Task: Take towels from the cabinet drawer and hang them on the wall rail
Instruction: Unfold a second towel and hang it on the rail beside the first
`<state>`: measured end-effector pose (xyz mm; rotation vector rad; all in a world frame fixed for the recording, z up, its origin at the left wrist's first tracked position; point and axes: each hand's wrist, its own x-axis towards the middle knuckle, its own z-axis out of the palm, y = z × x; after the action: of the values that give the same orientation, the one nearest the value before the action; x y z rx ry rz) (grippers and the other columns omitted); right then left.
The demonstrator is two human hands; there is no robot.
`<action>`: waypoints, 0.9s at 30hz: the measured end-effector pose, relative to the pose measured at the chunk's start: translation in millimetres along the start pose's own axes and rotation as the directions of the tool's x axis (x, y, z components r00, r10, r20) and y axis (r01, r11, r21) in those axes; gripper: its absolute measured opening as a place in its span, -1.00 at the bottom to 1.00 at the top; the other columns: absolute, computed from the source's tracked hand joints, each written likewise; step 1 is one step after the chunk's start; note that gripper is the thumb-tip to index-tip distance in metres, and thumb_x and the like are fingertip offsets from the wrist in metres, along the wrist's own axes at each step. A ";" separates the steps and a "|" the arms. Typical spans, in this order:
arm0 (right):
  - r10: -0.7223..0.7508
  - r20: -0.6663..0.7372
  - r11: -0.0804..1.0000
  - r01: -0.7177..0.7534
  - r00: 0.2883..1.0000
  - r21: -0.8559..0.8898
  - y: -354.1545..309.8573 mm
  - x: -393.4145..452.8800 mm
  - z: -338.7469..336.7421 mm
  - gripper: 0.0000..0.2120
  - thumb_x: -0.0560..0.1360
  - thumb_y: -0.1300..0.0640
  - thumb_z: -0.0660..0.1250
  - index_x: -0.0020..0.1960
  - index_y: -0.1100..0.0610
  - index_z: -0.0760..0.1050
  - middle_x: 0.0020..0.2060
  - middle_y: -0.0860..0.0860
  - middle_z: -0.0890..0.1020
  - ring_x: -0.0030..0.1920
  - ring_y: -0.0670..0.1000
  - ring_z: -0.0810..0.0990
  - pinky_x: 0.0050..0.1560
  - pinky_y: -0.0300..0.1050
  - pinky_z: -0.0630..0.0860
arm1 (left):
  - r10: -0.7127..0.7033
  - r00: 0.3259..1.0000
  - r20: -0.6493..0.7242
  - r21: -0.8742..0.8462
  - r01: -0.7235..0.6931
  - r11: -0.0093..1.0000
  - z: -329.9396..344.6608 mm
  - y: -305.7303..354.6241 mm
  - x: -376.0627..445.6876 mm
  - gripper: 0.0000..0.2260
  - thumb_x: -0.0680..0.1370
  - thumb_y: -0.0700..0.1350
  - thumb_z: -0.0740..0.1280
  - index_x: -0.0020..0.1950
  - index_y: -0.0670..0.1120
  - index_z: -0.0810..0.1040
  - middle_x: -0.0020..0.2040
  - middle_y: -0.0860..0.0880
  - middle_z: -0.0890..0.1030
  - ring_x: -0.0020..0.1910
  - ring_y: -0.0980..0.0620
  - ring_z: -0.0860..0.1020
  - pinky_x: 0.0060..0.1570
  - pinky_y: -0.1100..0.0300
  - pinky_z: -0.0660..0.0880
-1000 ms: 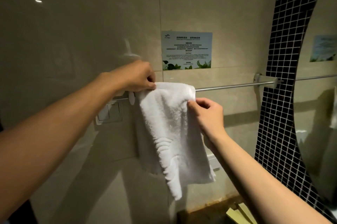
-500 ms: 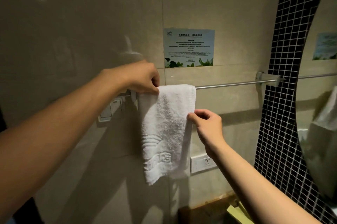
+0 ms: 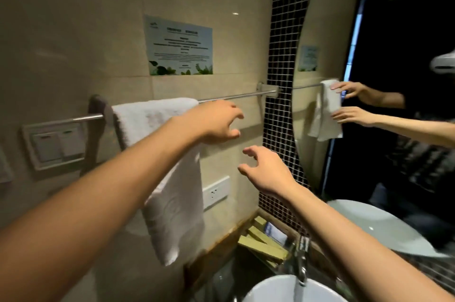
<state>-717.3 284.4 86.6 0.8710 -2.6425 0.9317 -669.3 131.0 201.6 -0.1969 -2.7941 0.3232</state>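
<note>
A white towel point(image 3: 177, 203) hangs folded over the metal wall rail point(image 3: 236, 97) near the rail's left end, and its lower edge reaches toward the counter. My left hand point(image 3: 216, 122) hovers to the right of the towel, just below the rail, with fingers spread and nothing in them. Lower and further right, my right hand point(image 3: 266, 168) is also open and empty, clear of the towel. My left forearm crosses in front of the towel's middle. The cabinet drawer is out of view.
A light switch point(image 3: 53, 145) sits left of the towel, a wall socket point(image 3: 215, 192) to its lower right. A printed notice point(image 3: 178, 45) is stuck above the rail. The mirror point(image 3: 394, 80) fills the right. Below are a white basin point(image 3: 283, 289), a tap point(image 3: 299, 260) and boxed toiletries point(image 3: 261, 240).
Both hands have let go of the towel and moved right of it, fingers spread. The towel now hangs straight on the rail. The view has swung right and down.
</note>
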 end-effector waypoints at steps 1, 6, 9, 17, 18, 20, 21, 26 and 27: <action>0.032 0.009 0.995 -0.031 0.999 -0.097 8.5 -10.4 -5.3 -0.46 0.51 -0.11 0.34 0.44 0.03 0.41 0.37 0.04 0.52 0.33 0.08 0.50 0.32 0.06 0.46 | 0.052 0.999 0.006 -0.026 -0.052 0.998 13.8 12.2 4.5 -0.50 0.56 0.11 0.31 0.47 -0.01 0.39 0.43 -0.09 0.44 0.38 -0.12 0.42 0.35 -0.03 0.39; 0.290 0.011 0.871 -0.259 0.957 -0.418 52.8 -76.6 -17.5 -0.38 0.54 -0.15 0.28 0.53 0.04 0.27 0.45 0.07 0.40 0.43 0.13 0.39 0.37 0.11 0.40 | 0.203 0.975 0.086 -0.186 -0.185 0.965 87.2 82.2 8.9 -0.35 0.59 0.16 0.27 0.61 0.01 0.12 0.61 -0.08 0.16 0.57 -0.09 0.17 0.51 0.00 0.18; 0.425 -0.008 0.794 -0.377 0.905 -0.477 79.8 -126.8 -25.9 -0.39 0.54 -0.14 0.29 0.51 0.08 0.28 0.43 0.10 0.42 0.41 0.16 0.41 0.34 0.09 0.42 | 0.330 0.937 0.113 -0.320 -0.280 0.905 126.3 127.3 5.6 -0.34 0.59 0.17 0.25 0.62 -0.01 0.10 0.61 -0.08 0.15 0.57 -0.08 0.17 0.51 0.00 0.19; 0.719 -0.080 0.555 -0.639 0.691 -0.532 131.6 -274.6 -49.1 -0.40 0.54 -0.15 0.28 0.49 0.07 0.28 0.43 0.10 0.41 0.39 0.17 0.41 0.31 0.15 0.44 | 0.589 0.797 0.132 -0.520 -0.450 0.726 185.7 266.5 -33.3 -0.36 0.59 0.17 0.25 0.59 -0.04 0.17 0.56 -0.08 0.25 0.50 -0.12 0.27 0.44 -0.10 0.28; 0.743 -0.089 0.529 -0.664 0.663 -0.528 137.3 -289.7 -51.1 -0.40 0.53 -0.16 0.28 0.49 0.06 0.29 0.42 0.09 0.42 0.38 0.16 0.42 0.31 0.15 0.45 | 0.609 0.782 0.134 -0.531 -0.462 0.710 189.6 281.6 -38.2 -0.36 0.58 0.17 0.26 0.59 -0.04 0.17 0.55 -0.08 0.26 0.50 -0.12 0.27 0.43 -0.11 0.29; 0.782 -0.104 0.482 -0.702 0.615 -0.525 149.4 -316.7 -55.4 -0.42 0.51 -0.17 0.29 0.46 0.03 0.32 0.37 0.07 0.46 0.33 0.14 0.47 0.27 0.12 0.48 | 0.645 0.750 0.149 -0.545 -0.482 0.686 195.2 309.1 -46.8 -0.37 0.58 0.17 0.25 0.58 -0.02 0.19 0.54 -0.07 0.28 0.48 -0.11 0.29 0.41 -0.13 0.32; 0.795 -0.111 0.467 -0.718 0.597 -0.516 155.8 -329.1 -57.2 -0.42 0.50 -0.17 0.29 0.45 0.03 0.33 0.36 0.08 0.48 0.32 0.14 0.47 0.27 0.12 0.48 | 0.665 0.731 0.156 -0.549 -0.495 0.673 198.3 321.8 -49.7 -0.39 0.58 0.18 0.25 0.57 -0.02 0.20 0.52 -0.07 0.31 0.45 -0.11 0.32 0.39 -0.12 0.33; 0.848 -0.072 0.430 -0.760 0.525 -0.487 188.5 -379.4 -58.8 -0.45 0.50 -0.09 0.29 0.44 0.08 0.36 0.37 0.10 0.47 0.34 0.15 0.44 0.29 0.11 0.46 | 0.701 0.681 0.211 -0.553 -0.509 0.660 213.7 371.1 -60.8 -0.43 0.57 0.16 0.25 0.54 0.00 0.26 0.52 -0.07 0.32 0.43 -0.12 0.35 0.38 -0.14 0.29; 0.856 -0.055 0.428 -0.764 0.514 -0.482 196.1 -387.1 -57.0 -0.48 0.50 -0.08 0.30 0.40 0.08 0.39 0.33 0.10 0.49 0.30 0.16 0.47 0.26 0.10 0.47 | 0.705 0.672 0.226 -0.540 -0.516 0.665 217.3 378.8 -62.8 -0.42 0.58 0.15 0.25 0.55 -0.01 0.24 0.52 -0.07 0.31 0.45 -0.12 0.34 0.38 -0.14 0.29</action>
<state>-522.6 622.4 -111.9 -0.5887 -3.2520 0.2650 -644.6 442.5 -109.9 -1.3945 -3.0791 -0.1581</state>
